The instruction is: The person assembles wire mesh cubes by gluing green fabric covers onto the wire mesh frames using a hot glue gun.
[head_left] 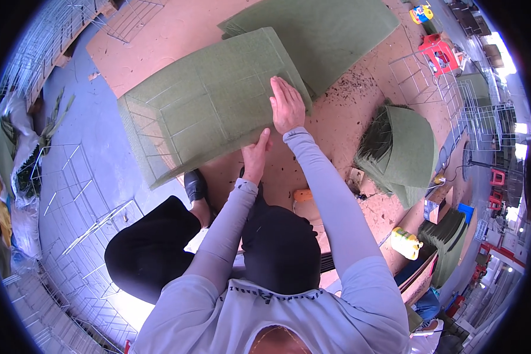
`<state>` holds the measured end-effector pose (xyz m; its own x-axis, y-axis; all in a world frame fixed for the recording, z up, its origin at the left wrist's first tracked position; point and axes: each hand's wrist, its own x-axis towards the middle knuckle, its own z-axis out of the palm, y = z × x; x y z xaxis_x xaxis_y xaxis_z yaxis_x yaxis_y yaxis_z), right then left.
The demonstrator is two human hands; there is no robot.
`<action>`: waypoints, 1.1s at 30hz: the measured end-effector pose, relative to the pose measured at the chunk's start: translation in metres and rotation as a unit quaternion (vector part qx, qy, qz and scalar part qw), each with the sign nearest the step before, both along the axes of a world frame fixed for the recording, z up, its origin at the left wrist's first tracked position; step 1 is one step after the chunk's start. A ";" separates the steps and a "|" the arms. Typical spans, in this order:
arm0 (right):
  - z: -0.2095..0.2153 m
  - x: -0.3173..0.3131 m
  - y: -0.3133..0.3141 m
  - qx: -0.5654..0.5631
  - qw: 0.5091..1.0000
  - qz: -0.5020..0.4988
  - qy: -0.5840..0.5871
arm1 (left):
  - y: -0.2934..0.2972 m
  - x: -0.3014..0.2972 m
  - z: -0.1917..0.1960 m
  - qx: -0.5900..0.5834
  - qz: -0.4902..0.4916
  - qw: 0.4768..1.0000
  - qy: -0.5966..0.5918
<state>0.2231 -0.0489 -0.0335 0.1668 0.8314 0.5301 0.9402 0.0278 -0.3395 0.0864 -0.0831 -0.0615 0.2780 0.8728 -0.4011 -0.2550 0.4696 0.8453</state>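
A box-shaped wire frame covered with green mesh fabric rests tilted on a brown board. My right hand lies flat, fingers together, on the frame's near right corner, pressing the fabric. My left hand pinches the fabric at the frame's lower edge, just below the right hand. A second sheet of green fabric lies flat on the board behind the frame.
A fanned stack of green fabric pieces sits to the right. Bare wire frames lie on the floor at left, more wire racks at right. A yellow jug, a small orange object and a red stool are nearby.
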 end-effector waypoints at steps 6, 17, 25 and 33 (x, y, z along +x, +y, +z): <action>-0.002 -0.001 0.004 -0.014 1.000 -0.005 -0.021 | 0.000 -0.005 -0.020 0.092 0.005 0.990 0.106; -0.002 0.004 -0.003 -0.031 0.997 0.017 -0.074 | 0.001 0.001 -0.025 0.069 0.009 0.996 0.060; 0.000 -0.024 0.005 -0.040 0.999 -0.006 -0.014 | 0.004 -0.007 -0.020 0.066 -0.030 0.996 0.059; -0.006 -0.019 0.004 -0.012 1.000 -0.003 -0.023 | 0.005 -0.024 -0.007 0.037 -0.030 0.997 0.068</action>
<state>0.2043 -0.0445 -0.0393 0.1483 0.8432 0.5168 0.9549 0.0139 -0.2966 0.0628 -0.0777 -0.0688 0.2776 0.8853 -0.3732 -0.1101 0.4152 0.9030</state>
